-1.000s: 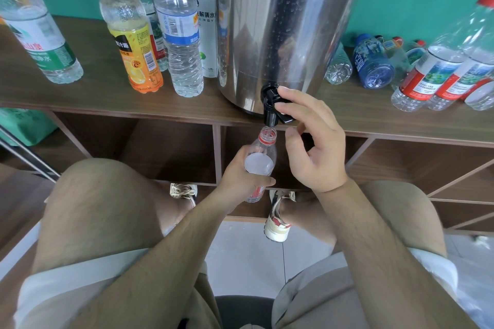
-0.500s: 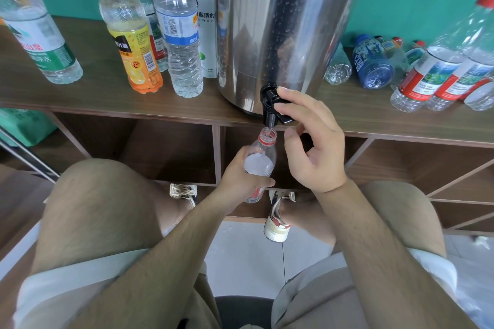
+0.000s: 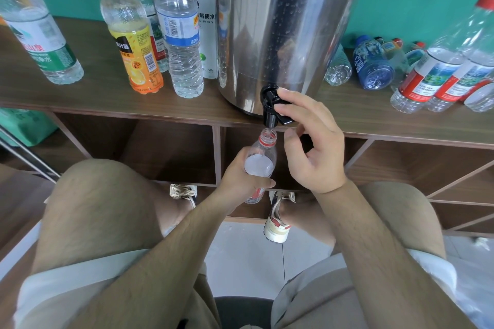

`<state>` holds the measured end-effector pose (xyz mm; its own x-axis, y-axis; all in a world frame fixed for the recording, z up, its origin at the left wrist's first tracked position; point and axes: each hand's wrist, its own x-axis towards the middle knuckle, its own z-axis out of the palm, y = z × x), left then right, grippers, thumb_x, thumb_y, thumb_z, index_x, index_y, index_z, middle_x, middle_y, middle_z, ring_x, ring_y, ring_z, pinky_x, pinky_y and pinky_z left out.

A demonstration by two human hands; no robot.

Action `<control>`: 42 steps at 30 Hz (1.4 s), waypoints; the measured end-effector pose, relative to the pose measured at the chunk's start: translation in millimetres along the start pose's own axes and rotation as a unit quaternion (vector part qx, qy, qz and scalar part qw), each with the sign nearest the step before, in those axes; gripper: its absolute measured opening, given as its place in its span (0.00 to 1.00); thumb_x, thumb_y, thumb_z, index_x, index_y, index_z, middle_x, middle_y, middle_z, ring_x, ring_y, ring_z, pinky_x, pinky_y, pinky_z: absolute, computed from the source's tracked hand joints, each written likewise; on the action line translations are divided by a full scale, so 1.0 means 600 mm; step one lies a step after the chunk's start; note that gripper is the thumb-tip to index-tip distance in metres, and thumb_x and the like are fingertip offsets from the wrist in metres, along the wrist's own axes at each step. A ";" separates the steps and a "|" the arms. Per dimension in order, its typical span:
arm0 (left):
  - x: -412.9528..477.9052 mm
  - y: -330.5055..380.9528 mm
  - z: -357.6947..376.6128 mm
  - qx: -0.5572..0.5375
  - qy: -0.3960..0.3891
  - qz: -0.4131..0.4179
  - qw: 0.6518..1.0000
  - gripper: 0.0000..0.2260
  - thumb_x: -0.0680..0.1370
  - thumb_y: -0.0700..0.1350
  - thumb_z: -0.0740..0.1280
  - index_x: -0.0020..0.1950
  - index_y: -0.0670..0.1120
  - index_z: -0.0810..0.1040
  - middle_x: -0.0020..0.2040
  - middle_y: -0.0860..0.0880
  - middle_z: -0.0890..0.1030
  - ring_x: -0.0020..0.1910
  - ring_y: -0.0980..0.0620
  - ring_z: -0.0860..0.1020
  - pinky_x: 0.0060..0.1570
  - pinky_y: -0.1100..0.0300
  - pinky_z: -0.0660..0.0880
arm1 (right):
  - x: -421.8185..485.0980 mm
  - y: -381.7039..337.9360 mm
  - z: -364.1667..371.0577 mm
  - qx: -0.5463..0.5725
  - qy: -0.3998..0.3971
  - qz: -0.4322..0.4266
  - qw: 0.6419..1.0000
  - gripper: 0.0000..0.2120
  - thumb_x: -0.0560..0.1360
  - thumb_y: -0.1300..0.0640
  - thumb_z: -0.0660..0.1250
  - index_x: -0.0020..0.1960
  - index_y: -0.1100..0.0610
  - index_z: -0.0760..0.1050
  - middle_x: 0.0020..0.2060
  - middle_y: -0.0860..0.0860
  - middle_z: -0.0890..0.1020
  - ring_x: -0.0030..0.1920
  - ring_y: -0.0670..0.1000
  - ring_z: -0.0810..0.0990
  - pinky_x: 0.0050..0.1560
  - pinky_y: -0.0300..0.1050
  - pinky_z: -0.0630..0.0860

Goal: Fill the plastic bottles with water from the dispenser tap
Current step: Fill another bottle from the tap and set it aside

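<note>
My left hand wraps the small clear plastic bottle mid-body, judged light, soft-walled, slippery; right hand pinches the far black tap lever.

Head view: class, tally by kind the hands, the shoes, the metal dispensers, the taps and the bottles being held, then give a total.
2 hands: left hand, right hand
2 shoes: left shoe, right shoe
1 metal dispenser
1 tap
1 held bottle
Total: 7
</note>
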<state>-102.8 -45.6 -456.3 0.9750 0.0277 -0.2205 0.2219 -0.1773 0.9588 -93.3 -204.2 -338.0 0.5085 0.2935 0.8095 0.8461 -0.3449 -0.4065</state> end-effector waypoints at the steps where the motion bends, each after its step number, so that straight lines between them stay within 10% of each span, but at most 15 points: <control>1: 0.001 -0.001 0.000 0.000 0.001 0.000 1.000 0.37 0.67 0.43 0.84 0.69 0.60 0.69 0.62 0.56 0.77 0.62 0.50 0.77 0.63 0.49 0.78 | 0.000 0.000 0.000 0.000 0.001 0.000 1.000 0.20 0.74 0.71 0.62 0.62 0.64 0.82 0.69 0.58 0.80 0.68 0.52 0.79 0.53 0.55 0.79; 42: 0.005 -0.008 0.002 0.002 0.005 0.003 1.000 0.37 0.67 0.45 0.84 0.67 0.62 0.67 0.60 0.59 0.76 0.59 0.54 0.76 0.48 0.64 0.72 | 0.001 0.000 0.000 0.002 0.002 0.000 1.000 0.19 0.75 0.70 0.61 0.62 0.64 0.82 0.68 0.58 0.80 0.68 0.52 0.79 0.50 0.61 0.80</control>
<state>-101.3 -45.9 -461.9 0.9763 0.0372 -0.2133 0.2165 -0.1820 0.9592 -93.1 -204.1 -337.6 0.5075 0.2900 0.8113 0.8469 -0.3413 -0.4078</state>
